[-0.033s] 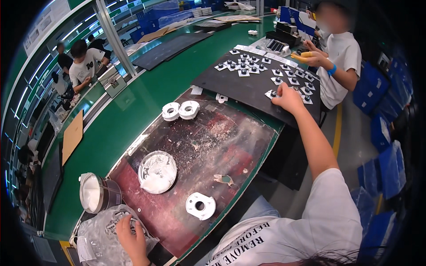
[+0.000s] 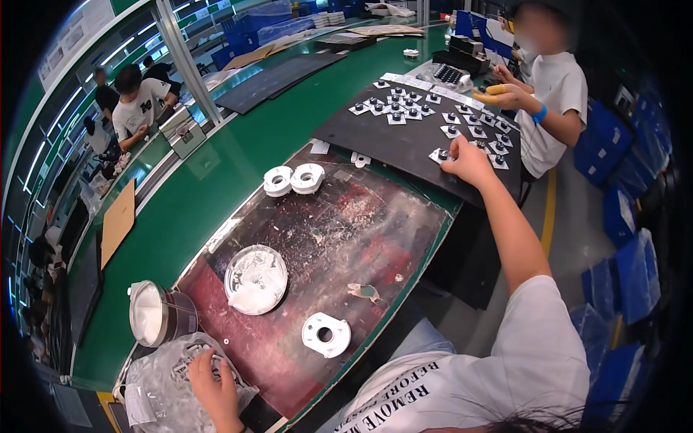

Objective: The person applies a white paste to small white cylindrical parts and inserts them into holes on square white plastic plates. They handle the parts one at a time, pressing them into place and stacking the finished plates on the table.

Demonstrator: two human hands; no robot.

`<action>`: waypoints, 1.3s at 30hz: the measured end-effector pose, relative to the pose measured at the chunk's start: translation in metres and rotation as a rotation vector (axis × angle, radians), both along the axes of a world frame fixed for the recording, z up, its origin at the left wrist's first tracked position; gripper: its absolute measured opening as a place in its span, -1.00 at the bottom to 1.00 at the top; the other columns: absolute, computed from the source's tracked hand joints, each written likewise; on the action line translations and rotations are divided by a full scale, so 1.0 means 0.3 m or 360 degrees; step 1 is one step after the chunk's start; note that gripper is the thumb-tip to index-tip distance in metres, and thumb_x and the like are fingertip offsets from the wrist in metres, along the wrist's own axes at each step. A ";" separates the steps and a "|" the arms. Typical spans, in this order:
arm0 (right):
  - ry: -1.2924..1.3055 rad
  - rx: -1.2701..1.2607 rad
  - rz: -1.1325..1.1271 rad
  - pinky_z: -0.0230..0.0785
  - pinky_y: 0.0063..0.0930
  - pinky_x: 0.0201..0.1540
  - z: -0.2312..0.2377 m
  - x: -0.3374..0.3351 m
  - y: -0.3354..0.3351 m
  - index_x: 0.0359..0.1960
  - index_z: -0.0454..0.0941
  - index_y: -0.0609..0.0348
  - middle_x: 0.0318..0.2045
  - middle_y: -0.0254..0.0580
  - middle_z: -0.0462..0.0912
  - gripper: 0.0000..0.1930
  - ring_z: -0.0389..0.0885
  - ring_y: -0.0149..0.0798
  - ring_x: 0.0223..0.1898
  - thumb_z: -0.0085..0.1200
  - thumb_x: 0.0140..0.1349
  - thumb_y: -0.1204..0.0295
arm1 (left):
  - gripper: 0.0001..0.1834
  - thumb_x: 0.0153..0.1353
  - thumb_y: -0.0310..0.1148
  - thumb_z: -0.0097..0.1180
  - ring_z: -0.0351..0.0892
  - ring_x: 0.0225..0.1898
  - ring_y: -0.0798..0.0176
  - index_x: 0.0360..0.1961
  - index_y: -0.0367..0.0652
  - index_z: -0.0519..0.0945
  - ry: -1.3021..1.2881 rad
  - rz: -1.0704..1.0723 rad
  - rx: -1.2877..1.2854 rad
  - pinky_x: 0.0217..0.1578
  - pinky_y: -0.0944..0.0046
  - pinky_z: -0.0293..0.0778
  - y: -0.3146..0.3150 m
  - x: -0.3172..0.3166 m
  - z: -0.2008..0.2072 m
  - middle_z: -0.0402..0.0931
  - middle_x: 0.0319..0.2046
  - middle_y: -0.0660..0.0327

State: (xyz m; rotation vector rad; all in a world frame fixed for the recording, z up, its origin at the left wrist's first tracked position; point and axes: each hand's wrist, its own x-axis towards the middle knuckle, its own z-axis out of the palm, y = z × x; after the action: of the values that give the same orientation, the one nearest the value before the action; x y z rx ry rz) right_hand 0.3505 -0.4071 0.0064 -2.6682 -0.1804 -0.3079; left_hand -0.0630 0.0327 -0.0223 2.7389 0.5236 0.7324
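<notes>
My right hand (image 2: 469, 163) reaches out to the black board (image 2: 346, 128), its fingers pinched at the right edge of a small white square part with a black knob (image 2: 439, 156). Whatever lies between the fingertips is hidden. Several like parts (image 2: 396, 117) stand in groups on the same board. Low on the left, my left hand (image 2: 215, 386) rests with its fingers apart on a clear plastic bag (image 2: 155, 375) of small grey pieces. On the stained worktop (image 2: 339, 245) between my hands lies a white round flanged part with a central hole (image 2: 315, 338).
A round dish of white paste (image 2: 253, 294) sits on the worktop beside an open tin (image 2: 164, 317). Two white ring-shaped parts (image 2: 307, 179) stand at the worktop's far edge. Across the board, a person (image 2: 552, 94) holds something yellow. Blue bins (image 2: 605, 137) line the floor at right.
My right hand has shifted very slightly, and more of the black knob shows beside its fingertips. The other person's yellow item has moved a little. My left hand stays put.
</notes>
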 end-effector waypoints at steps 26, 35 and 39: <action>-0.0710 0.0560 0.0606 0.29 -0.38 -0.09 -0.088 -0.347 0.145 -0.45 0.60 0.12 -0.40 -0.31 0.62 -0.88 0.53 -0.26 -0.27 0.27 -0.04 0.43 | -0.82 0.05 -0.49 0.10 0.43 -0.12 -0.06 -0.27 -0.27 0.51 -0.0067 0.0031 0.0008 -0.05 0.08 0.31 -0.012 -0.001 0.013 0.50 -0.24 0.02; 0.1407 0.1959 0.1115 0.33 -0.67 -0.18 -0.080 -0.566 0.363 -0.15 0.50 0.21 -0.33 -0.41 0.55 -0.81 0.48 -0.55 -0.30 0.11 0.24 0.43 | -0.73 -0.01 -0.49 0.18 0.41 -0.09 -0.03 -0.22 -0.26 0.53 -0.0155 -0.0352 0.0144 -0.01 0.09 0.29 -0.179 0.073 0.139 0.47 -0.15 0.02; 0.1676 0.1759 0.1398 0.34 -0.66 -0.20 -0.036 -0.578 0.482 -0.11 0.43 0.23 -0.33 -0.38 0.55 -0.77 0.48 -0.56 -0.29 0.09 0.25 0.43 | -0.29 -0.13 -0.18 0.38 0.38 -0.05 -0.06 0.05 -0.24 0.41 -0.0002 -0.0819 -0.0082 0.01 0.05 0.25 -0.255 0.147 0.122 0.43 -0.10 0.02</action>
State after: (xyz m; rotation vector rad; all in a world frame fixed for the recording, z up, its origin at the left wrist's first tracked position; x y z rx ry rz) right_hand 0.1769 -0.2626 -0.0044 -1.1966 -0.5748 0.9614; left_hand -0.0189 -0.0439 0.0142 2.6461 -0.1642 0.5737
